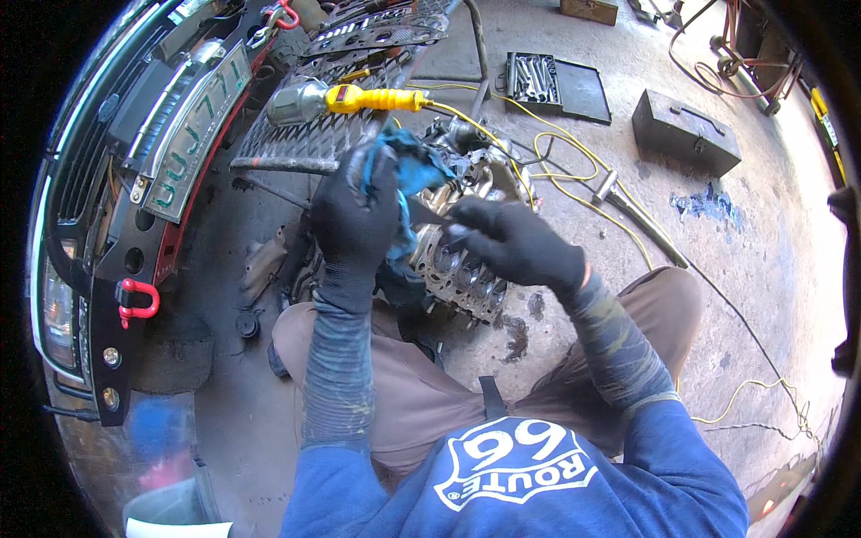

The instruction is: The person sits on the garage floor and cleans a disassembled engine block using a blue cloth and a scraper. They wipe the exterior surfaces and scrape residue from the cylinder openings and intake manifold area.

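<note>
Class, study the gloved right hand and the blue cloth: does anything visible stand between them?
Yes: a dark, pointed thing, apparently held in the right hand, extends into the gap toward the blue cloth in the left hand. Blur hides whether its tip touches the cloth.

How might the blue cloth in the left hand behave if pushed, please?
The blue cloth is probably floppy, since it bunches in loose folds at the left hand. It seems thin, so likely light; its crumpled shape suggests it would hardly roll.

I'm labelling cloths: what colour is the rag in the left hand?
The rag in the left hand is blue, clearest in the head view.
</note>
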`<state>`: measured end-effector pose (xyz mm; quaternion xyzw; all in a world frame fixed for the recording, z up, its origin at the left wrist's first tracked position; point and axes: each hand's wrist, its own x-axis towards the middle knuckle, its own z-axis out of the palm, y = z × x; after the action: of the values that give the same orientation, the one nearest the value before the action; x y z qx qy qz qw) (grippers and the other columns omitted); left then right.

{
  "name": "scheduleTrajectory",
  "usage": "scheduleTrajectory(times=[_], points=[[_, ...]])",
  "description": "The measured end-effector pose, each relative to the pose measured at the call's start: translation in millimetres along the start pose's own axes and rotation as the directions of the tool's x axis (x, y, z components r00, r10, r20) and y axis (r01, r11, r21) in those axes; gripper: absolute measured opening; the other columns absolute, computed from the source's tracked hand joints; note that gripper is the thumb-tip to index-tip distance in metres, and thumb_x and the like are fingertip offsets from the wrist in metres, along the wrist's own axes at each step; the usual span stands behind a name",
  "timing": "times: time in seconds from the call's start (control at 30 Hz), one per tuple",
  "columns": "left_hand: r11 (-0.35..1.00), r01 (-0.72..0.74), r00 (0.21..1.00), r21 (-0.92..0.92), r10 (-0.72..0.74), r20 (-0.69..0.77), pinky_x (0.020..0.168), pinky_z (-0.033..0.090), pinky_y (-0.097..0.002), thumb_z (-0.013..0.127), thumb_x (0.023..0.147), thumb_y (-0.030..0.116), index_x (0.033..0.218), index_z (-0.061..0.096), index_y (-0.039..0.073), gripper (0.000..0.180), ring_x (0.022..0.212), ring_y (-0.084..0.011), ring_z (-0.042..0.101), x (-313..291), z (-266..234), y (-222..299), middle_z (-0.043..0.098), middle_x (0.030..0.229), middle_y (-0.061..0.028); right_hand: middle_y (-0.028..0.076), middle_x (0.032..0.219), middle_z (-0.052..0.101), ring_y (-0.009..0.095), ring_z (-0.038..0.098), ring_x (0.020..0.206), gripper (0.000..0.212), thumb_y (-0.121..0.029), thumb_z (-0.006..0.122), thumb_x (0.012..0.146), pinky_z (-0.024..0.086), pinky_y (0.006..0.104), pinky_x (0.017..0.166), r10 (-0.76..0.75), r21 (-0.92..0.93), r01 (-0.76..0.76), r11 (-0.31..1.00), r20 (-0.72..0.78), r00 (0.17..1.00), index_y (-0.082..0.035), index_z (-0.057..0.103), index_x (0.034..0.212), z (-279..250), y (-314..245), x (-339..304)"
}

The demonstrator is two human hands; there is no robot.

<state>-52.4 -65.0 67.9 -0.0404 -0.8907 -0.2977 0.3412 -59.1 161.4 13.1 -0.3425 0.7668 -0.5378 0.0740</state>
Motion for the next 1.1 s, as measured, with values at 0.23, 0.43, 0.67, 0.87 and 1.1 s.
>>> scheduleTrajectory(times=[0.23, 0.43, 0.67, 0.87, 1.1], points=[[0.926, 0.349, 0.918, 0.146, -0.369, 0.144, 0.081, 0.055, -0.0525, 0.059, 0.101, 0.048, 0.114, 0.073, 0.004, 0.048, 0.096, -0.0471, 0.070, 9, 31, -59, 0.073, 0.099, -0.0269, 0.017, 0.101, 0.071, 0.034, 0.070, 0.083, 0.033, -0.017, 0.062, 0.097, 0.055, 0.0437, 0.074, -0.103, -0.500, -0.054, 0.864, -0.280, 0.954, -0.016, 0.070, 0.129, -65, 28, -6], [0.931, 0.358, 0.916, 0.075, -0.366, 0.164, 0.083, 0.054, -0.0521, 0.055, 0.103, 0.047, 0.115, 0.072, 0.000, 0.051, 0.099, -0.0478, 0.069, -1, 42, -74, 0.072, 0.102, -0.0287, 0.010, 0.087, 0.063, 0.030, 0.066, 0.075, 0.045, -0.006, 0.061, 0.093, 0.052, 0.0432, 0.066, 0.005, -0.674, -0.189, 0.714, -0.265, 0.964, -0.025, 0.071, 0.132, -64, 51, -5], [0.917, 0.398, 0.893, 0.030, -0.395, 0.216, 0.084, 0.053, -0.0494, 0.054, 0.105, 0.044, 0.115, 0.071, 0.000, 0.048, 0.102, -0.0467, 0.069, 0, 36, -65, 0.072, 0.106, -0.0283, 0.009, 0.087, 0.065, 0.031, 0.069, 0.078, 0.027, -0.018, 0.064, 0.091, 0.052, 0.0445, 0.065, -0.175, -0.811, -0.060, 0.582, -0.197, 0.965, -0.025, 0.078, 0.113, -56, 50, 14], [0.930, 0.369, 0.908, 0.005, -0.361, 0.211, 0.083, 0.054, -0.0484, 0.054, 0.105, 0.044, 0.114, 0.072, 0.000, 0.048, 0.100, -0.0463, 0.069, 0, 32, -60, 0.072, 0.103, -0.0278, 0.009, 0.089, 0.067, 0.030, 0.070, 0.080, 0.027, -0.018, 0.063, 0.090, 0.054, 0.0443, 0.066, -0.071, -0.821, -0.111, 0.560, -0.181, 0.981, -0.025, 0.078, 0.112, -52, 36, 21], [0.919, 0.388, 0.894, 0.076, -0.395, 0.212, 0.084, 0.054, -0.0482, 0.055, 0.105, 0.043, 0.114, 0.072, 0.000, 0.047, 0.100, -0.0454, 0.070, 0, 30, -55, 0.073, 0.101, -0.0273, 0.009, 0.089, 0.068, 0.031, 0.071, 0.081, 0.026, -0.017, 0.064, 0.089, 0.054, 0.0441, 0.067, -0.081, -0.817, -0.119, 0.564, -0.198, 0.977, -0.025, 0.077, 0.109, -49, 36, 21]])
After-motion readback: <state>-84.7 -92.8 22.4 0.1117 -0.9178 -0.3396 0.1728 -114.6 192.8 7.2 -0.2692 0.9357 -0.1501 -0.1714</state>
